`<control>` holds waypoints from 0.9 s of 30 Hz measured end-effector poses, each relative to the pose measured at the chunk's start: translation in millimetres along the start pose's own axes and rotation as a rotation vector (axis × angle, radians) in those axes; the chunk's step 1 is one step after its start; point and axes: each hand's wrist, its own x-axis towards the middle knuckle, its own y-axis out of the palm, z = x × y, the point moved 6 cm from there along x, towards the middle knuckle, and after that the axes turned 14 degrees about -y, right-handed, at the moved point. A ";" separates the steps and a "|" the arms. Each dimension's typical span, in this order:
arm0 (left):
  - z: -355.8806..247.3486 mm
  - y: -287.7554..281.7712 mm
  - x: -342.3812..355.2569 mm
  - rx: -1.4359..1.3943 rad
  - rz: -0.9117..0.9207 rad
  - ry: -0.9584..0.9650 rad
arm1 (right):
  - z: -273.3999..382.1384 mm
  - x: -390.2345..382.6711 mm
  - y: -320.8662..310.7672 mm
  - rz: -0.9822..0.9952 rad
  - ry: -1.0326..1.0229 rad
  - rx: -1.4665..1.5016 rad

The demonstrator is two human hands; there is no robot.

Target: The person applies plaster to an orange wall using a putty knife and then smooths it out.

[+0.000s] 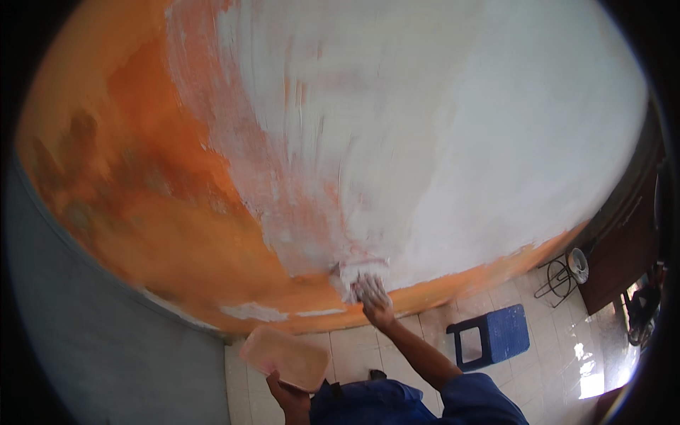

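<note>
Left hand [287, 395] holds a pinkish tray [289, 356], right hand [373, 294] a whitish spreader [370, 266] against the wall [496, 142].

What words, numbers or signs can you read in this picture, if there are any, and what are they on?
None that I can read.
Wall: colours and smears, no letters that I can see.
Pale tray in the left hand: no writing shows.
Blue stool: pale specks, no readable words.
Dark brown panel at the right: a faint pale mark, too small and blurred to tell if it is writing.

No readable text; faint marks [630, 211] on brown panel [618, 248], perhaps lettering
</note>
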 end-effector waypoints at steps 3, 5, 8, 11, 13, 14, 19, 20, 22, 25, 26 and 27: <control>4.9 -24.3 3.2 -0.030 0.025 -0.001 | 36.7 -0.8 -31.1 0.068 0.034 0.072; 10.5 -27.5 1.9 -0.044 0.027 -0.013 | 39.3 21.7 -60.3 -0.034 -0.011 -0.069; 11.2 -27.6 5.3 -0.038 0.043 -0.025 | 23.5 77.2 -96.3 -0.186 -0.028 -0.237; 15.9 -32.7 6.6 -0.032 0.017 -0.055 | 3.1 118.2 -93.7 -0.275 -0.103 -0.343; 15.4 -33.2 7.7 -0.036 0.010 -0.060 | -4.8 137.6 -82.5 -0.247 -0.075 -0.331; 15.1 -31.3 6.8 -0.039 0.019 -0.055 | -5.5 141.9 -77.9 -0.234 -0.061 -0.325; 10.4 -23.4 -0.7 -0.054 0.044 -0.035 | 15.3 71.7 -29.2 -0.058 0.026 -0.096; 10.1 -26.5 -2.4 -0.046 0.017 -0.035 | 25.6 52.7 -22.0 -0.002 0.049 -0.060; 8.7 -27.7 -4.0 -0.030 -0.026 -0.034 | 41.3 29.8 -23.4 0.033 0.071 -0.019; 7.0 -34.1 -3.0 -0.020 -0.011 -0.009 | 50.4 20.1 -44.8 -0.068 0.066 -0.043; 7.7 -40.4 -2.1 -0.025 -0.023 -0.009 | 43.9 25.3 -56.1 -0.112 0.076 -0.103; 8.7 -47.5 -0.2 -0.030 -0.035 -0.010 | 34.0 33.5 -67.3 -0.156 0.086 -0.164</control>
